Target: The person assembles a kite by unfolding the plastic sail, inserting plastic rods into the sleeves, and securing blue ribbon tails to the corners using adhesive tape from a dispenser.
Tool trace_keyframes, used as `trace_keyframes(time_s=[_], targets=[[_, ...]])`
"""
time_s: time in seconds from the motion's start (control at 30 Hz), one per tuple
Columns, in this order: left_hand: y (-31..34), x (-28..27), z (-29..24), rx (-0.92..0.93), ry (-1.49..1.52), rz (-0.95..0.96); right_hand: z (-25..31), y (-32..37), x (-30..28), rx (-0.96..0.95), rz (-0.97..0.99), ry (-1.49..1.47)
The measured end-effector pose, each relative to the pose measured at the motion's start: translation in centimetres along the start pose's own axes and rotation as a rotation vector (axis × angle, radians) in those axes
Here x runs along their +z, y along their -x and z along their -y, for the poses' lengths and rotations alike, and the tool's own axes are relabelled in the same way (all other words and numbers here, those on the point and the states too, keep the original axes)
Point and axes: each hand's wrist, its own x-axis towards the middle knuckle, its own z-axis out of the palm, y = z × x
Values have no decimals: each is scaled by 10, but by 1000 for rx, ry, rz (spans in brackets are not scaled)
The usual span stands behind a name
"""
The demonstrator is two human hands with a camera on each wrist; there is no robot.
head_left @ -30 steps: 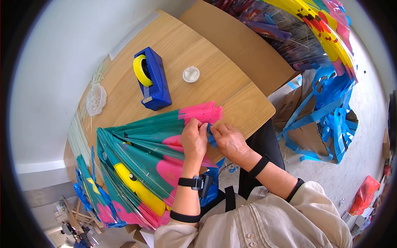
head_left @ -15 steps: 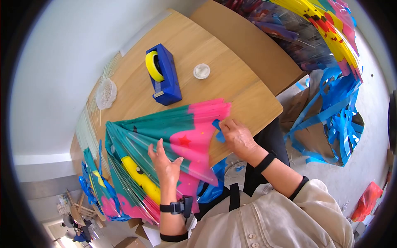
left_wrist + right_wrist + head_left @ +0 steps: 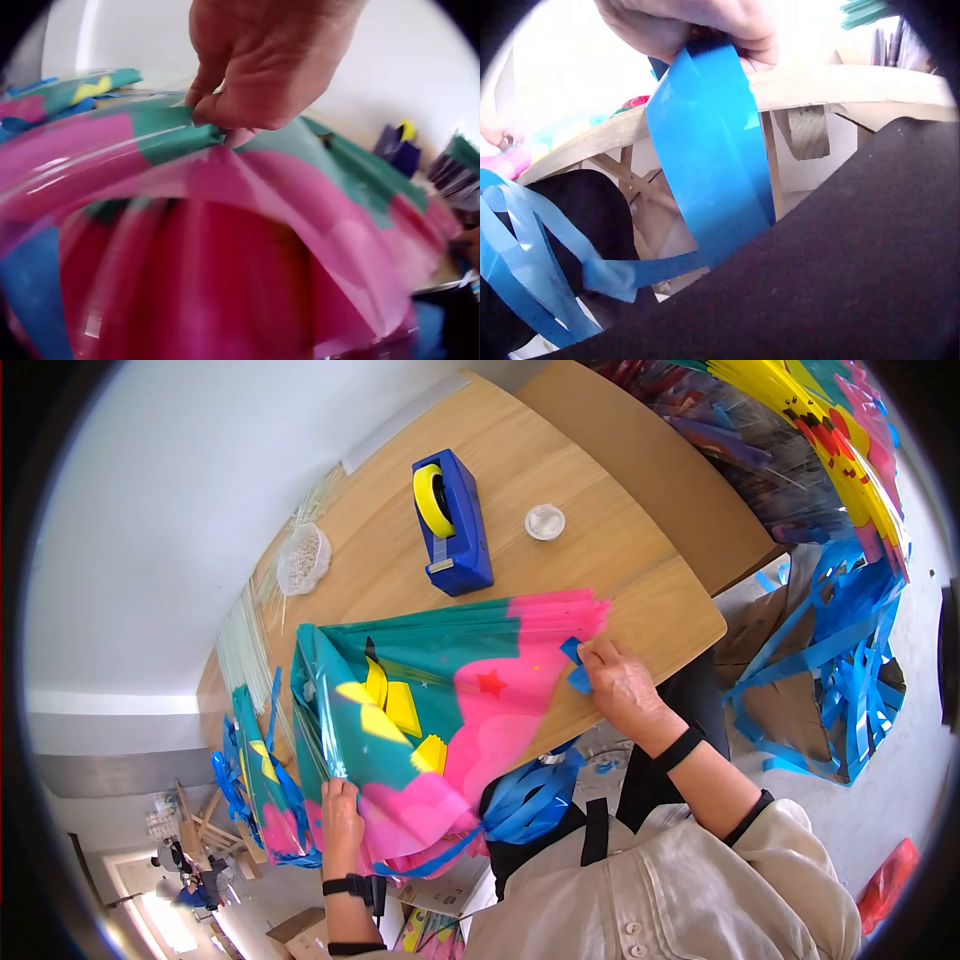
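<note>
A stack of thin, glossy printed sheets (image 3: 455, 635), teal and pink with yellow shapes, is spread over the near side of the table in the head view. At its lower left, my left hand (image 3: 342, 822) pinches the edge of a sheet. The left wrist view shows thumb and fingers on a teal fold (image 3: 174, 135), with the pink part bowed out below it. My right hand (image 3: 625, 685) holds a blue strip (image 3: 709, 150) close to the pink corner of the stack; in the right wrist view the strip hangs from the fingers past the table edge.
A blue tape dispenser (image 3: 465, 540) with yellow tape and a small white dish (image 3: 545, 522) stand behind the sheets. Left of them are a bowl of small white pieces (image 3: 303, 560) and thin pale rods (image 3: 245, 640). Blue strips (image 3: 840, 660) drape a carton at right.
My left hand has left the blue strip beside the right hand, moved left, and taken a sheet's edge, which it has swung out leftward. My right hand still holds the strip.
</note>
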Motion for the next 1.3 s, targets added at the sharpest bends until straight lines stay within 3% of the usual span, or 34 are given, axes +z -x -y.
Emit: trace_keyframes(time_s=[0.07,0.13,0.2,0.23,0.3,0.37,0.47,0.6,0.73,0.8,0.87,0.93,1.0,1.1,1.2,1.27,1.3], targets=[[15,40,45,-54,-91,59,0,1,0,1,7,-1],[2,34,39,-98,-180,116,0,-1,-2,9,10,5],[-22,20,21,-574,-208,412,1,-1,-3,14,39,12],[-35,4,2,-577,-207,415,0,-1,-1,13,43,10],[-57,-18,-37,-542,-31,134,-1,0,2,-8,-13,-15],[-62,-9,-63,-243,78,-160,-2,0,3,-11,-19,-7],[-70,35,-64,-214,173,67,-3,1,3,0,-15,9],[-66,3,-77,-269,248,-64,-4,1,2,-2,-11,4],[-56,-22,-103,-93,173,-34,0,0,-2,15,-4,-11],[-53,-26,-115,108,-65,149,-1,0,-2,58,66,-56],[-50,-37,-133,117,-55,184,-2,0,-1,56,49,-67],[-46,-47,-144,191,98,99,-1,1,0,51,40,-84],[-46,-59,-152,174,130,76,1,0,-3,64,39,-72],[-50,-64,-153,174,150,210,-1,-1,-2,17,30,-4],[-58,-39,-133,177,217,119,-1,0,-2,24,26,-12],[-59,-32,-126,-54,418,-39,-3,2,3,20,35,-8],[-62,-39,-131,-41,429,-24,-4,1,3,10,46,-2]])
